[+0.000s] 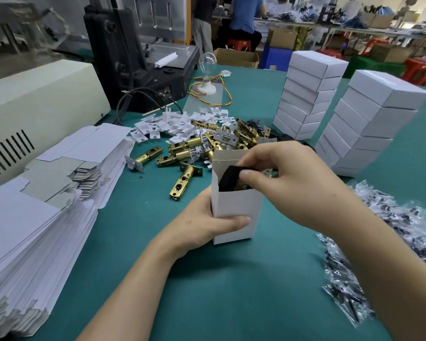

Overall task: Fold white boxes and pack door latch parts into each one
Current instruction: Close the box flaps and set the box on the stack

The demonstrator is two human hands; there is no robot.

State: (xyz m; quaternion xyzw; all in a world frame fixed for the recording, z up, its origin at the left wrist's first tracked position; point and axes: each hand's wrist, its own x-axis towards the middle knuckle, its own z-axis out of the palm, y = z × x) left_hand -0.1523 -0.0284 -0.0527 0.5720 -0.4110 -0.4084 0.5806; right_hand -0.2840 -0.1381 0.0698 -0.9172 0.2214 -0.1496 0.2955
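I see the white box (234, 205) standing upright on the green surface (231, 286), near centre, with its top end open. My left hand (202, 225) holds its lower half: the grip is closed round the box, thumb laid across the front face. My right hand (288, 178) is at the open top; its grip pinches a black part (229, 177) between thumb and fingers, and that part sits partly inside the opening.

Just beyond the box lies a pile of brass door latches (202, 146). One single latch (182, 180) lies apart, to the left of the box. Beyond the pile is a scatter of small white plastic pieces (172, 124).

At the left, flat box blanks (47, 193) are stacked in a long, fanned pile. At the far right stand two columns of folded white boxes (308, 94) (369, 119). At the near right lie clear bags of small dark parts (379, 242); their contents are too small to identify.

At the far left sit a cream machine housing (40, 94) and a light bulb (207, 61) on a white base.
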